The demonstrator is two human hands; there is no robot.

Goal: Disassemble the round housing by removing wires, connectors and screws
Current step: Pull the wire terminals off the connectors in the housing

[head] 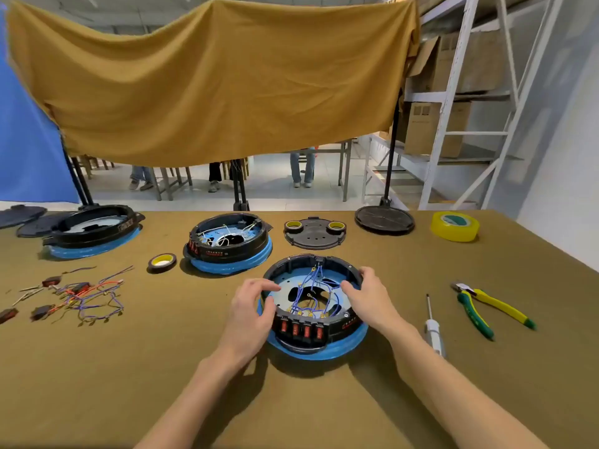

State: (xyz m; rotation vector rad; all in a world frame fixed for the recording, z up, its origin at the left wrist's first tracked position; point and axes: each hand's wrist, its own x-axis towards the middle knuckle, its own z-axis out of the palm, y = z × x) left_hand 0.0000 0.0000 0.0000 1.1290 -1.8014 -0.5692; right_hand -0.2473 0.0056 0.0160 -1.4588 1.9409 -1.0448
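Housing [312, 306] sits between both hands, curled fingers [267, 288] gripping its rim.

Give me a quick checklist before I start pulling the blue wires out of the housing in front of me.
1. Housing steadied: ok, left hand and right hand grip its rim on either side.
2. Blue wires still connected inside: ok, they run to terminals near the red switches.
3. Hands free to pull: not ok, both are on the rim.
4. Screwdriver within reach: ok, it lies right of the housing.
5. Pliers available: ok, beside the screwdriver.
6. Screws already out: cannot tell.
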